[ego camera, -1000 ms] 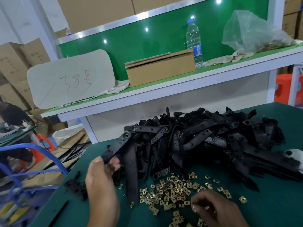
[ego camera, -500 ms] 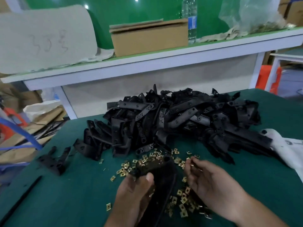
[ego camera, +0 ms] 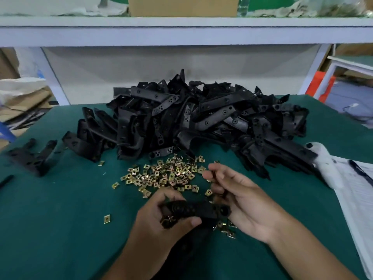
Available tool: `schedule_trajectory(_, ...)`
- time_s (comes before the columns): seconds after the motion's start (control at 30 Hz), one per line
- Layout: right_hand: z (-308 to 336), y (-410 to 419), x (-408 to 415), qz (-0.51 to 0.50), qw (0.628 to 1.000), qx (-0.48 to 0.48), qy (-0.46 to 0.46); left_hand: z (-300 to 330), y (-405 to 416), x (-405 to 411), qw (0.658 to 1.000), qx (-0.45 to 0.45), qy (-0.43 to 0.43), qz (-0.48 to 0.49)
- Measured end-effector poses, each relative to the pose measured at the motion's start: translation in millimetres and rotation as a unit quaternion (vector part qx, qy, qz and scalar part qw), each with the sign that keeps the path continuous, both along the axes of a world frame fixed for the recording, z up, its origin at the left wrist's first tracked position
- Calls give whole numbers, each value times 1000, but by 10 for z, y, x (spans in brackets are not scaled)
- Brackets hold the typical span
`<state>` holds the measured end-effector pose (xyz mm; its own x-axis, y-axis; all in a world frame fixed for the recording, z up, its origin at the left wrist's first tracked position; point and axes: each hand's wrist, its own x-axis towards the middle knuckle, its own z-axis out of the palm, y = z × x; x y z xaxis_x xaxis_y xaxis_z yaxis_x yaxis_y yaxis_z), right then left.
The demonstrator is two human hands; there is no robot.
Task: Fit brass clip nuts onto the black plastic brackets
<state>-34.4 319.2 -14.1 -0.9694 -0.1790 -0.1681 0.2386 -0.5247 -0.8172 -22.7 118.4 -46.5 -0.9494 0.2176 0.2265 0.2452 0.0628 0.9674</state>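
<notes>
My left hand (ego camera: 161,223) grips a black plastic bracket (ego camera: 198,210) low in the middle of the view, thumb curled over its near edge. A few brass clip nuts (ego camera: 168,220) sit in that palm under the bracket. My right hand (ego camera: 240,199) holds the bracket's right end, and its fingertips curl around a small dark piece I cannot identify. Just beyond both hands several loose brass clip nuts (ego camera: 167,174) lie scattered on the green mat. Behind them rises a big heap of black brackets (ego camera: 197,122).
Two separate black brackets (ego camera: 34,156) lie at the left of the green table (ego camera: 60,219). A lone nut (ego camera: 107,218) lies left of my hands. White paper sheets (ego camera: 357,199) and a white object (ego camera: 327,164) sit at the right. A shelf edge (ego camera: 181,31) spans the back.
Both hands have come together on the bracket, which my left hand pulled from the heap's left side a second ago. The camera has tilted down and moved closer to the table.
</notes>
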Motion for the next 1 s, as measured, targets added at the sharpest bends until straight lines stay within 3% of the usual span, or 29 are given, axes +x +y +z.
schedule_trajectory(0.3,5,-13,23,29,997,62,18,-18,-14,23,990,-97,105,-1)
schedule_trajectory(1.0,-15,-18,54,37,992,103,67,5,-5,29,994,-71,88,-10)
